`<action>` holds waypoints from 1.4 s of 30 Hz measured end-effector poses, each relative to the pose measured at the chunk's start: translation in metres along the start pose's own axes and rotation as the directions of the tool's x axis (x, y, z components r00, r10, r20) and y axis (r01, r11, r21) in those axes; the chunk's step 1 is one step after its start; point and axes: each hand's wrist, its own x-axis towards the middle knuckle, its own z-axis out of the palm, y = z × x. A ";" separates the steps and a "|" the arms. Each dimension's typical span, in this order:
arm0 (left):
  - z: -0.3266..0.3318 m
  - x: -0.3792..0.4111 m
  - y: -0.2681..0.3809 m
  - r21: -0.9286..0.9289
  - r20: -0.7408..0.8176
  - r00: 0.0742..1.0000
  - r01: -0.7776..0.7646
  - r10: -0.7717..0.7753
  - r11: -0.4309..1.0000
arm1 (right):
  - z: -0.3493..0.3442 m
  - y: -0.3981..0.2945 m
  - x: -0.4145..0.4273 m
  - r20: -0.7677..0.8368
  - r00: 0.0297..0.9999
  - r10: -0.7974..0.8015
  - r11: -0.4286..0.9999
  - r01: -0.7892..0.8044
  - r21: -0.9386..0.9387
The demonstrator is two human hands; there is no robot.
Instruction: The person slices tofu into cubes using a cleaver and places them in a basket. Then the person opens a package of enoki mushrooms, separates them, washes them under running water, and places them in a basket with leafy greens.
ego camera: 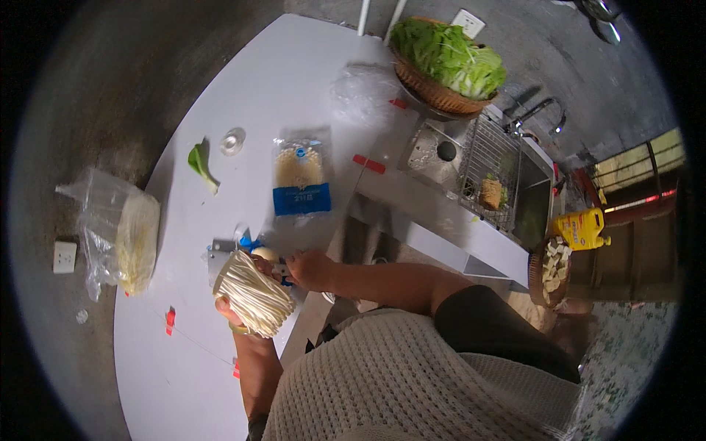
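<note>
My left hand [229, 313] holds a thick bundle of enoki mushrooms [255, 292] tilted over the white table [182, 237]. My right hand [306, 270] is closed on the handle of a cleaver [220, 253], whose metal blade lies partly behind the mushrooms. Beside the blade is a blue and clear plastic wrapper [249, 242], with a pale round piece [266, 254] near it. Farther up the table lies a sealed pack of enoki mushrooms [300, 171] with a blue printed band. The mushrooms hide part of the blade and some of my left fingers.
A green leaf [203, 168] and a tape roll [233, 141] lie on the table. At left is a bagged cabbage [135, 242]. Crumpled clear plastic [365, 93] and a wicker basket [436, 93] of leafy greens stand near the sink [436, 151]. A yellow jug [579, 229] is at right.
</note>
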 end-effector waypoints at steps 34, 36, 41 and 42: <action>0.274 0.145 -0.476 0.203 0.359 0.699 0.588 -0.619 0.783 | -0.269 0.540 -0.441 -0.454 0.615 0.645 0.562 -0.784 -0.263; 0.281 0.145 -0.487 0.200 0.292 0.723 0.594 -0.626 0.779 | -0.261 0.560 -0.441 -0.494 0.593 0.635 0.578 -0.790 -0.206; 0.268 0.167 -0.508 0.158 0.296 0.687 0.650 -0.663 0.744 | -0.265 0.570 -0.426 -0.442 0.570 0.693 0.572 -0.808 -0.144; 0.270 0.172 -0.512 0.165 0.308 0.685 0.645 -0.660 0.746 | -0.265 0.573 -0.428 -0.461 0.579 0.673 0.588 -0.796 -0.141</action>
